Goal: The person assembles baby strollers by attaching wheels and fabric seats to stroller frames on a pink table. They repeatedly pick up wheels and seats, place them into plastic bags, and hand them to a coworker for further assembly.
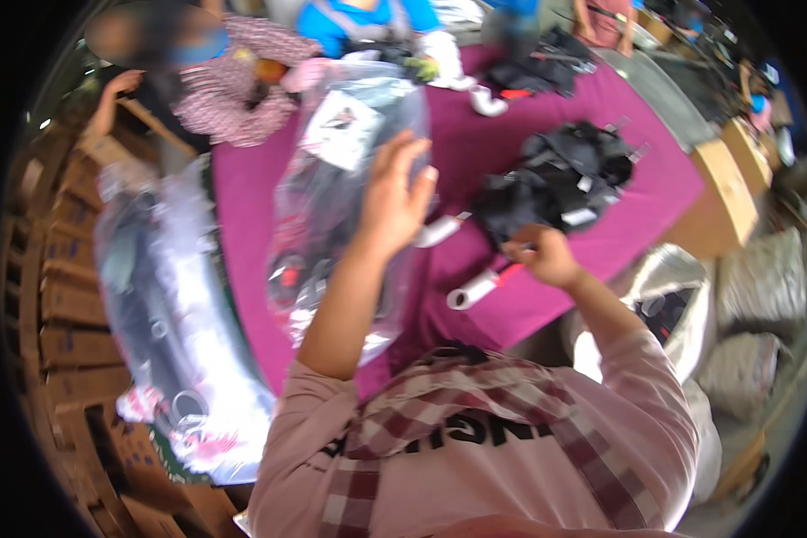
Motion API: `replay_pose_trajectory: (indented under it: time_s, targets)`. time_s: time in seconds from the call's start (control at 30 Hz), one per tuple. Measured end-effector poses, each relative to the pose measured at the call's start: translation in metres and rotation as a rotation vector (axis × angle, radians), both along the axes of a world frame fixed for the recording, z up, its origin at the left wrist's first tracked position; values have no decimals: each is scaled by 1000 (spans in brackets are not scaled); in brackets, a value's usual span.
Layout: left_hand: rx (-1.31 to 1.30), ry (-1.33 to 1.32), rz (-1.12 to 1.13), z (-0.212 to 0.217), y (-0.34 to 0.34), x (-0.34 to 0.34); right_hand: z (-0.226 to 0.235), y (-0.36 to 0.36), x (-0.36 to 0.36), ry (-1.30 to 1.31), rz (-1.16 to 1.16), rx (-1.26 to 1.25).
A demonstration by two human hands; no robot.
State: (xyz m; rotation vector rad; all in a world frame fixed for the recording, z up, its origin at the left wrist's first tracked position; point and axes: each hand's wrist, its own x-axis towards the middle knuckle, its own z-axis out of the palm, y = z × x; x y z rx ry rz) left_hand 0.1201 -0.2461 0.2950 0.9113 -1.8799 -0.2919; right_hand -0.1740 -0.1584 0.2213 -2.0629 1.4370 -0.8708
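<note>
My left hand (396,195) lies with fingers stretched out on a long clear plastic bag (309,211). Dark contents with some red show through the bag, and a white printed sheet (341,130) lies near its far end. My right hand (545,255) is closed in a pinch at the near edge of a heap of black fabric pieces (560,175) with pale tags. Something small and dark shows at its fingertips, too blurred to name. Just below that hand is a white roller with a red part (473,290), like a lint roller. Another white roller (439,231) lies between the bag and the heap.
A purple cloth (242,211) covers the table. More filled plastic bags (166,314) lie at the left, beside stacked cardboard boxes (72,300). A white sack (690,345) and a carton (713,193) stand at the right. Across the table, a person in blue (359,22) wears gloves.
</note>
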Motion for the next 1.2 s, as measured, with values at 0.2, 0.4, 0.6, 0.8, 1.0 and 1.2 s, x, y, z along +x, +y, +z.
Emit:
replay_pose_trajectory:
  time_s: [0.2, 0.4, 0.6, 0.8, 1.0, 1.2]
  targets:
    - [215, -126, 42, -42, -52, -73, 33, -41, -6, -271, 187, 427]
    - [320, -277, 89, -84, -83, -69, 22, -61, 2, 35, 539, 282]
    - [200, -154, -56, -77, -72, -117, 12, -50, 9, -44, 378, 424]
    - [238, -333, -129, -114, -87, -166, -15, -60, 17, 259, 448, 380]
    - [223, -314, -100, -152, -85, -142, -64, -60, 38, 162, 447, 327]
    - [276, -338, -75, -225, -108, -125, -148, -70, 67, 224, 345, 285]
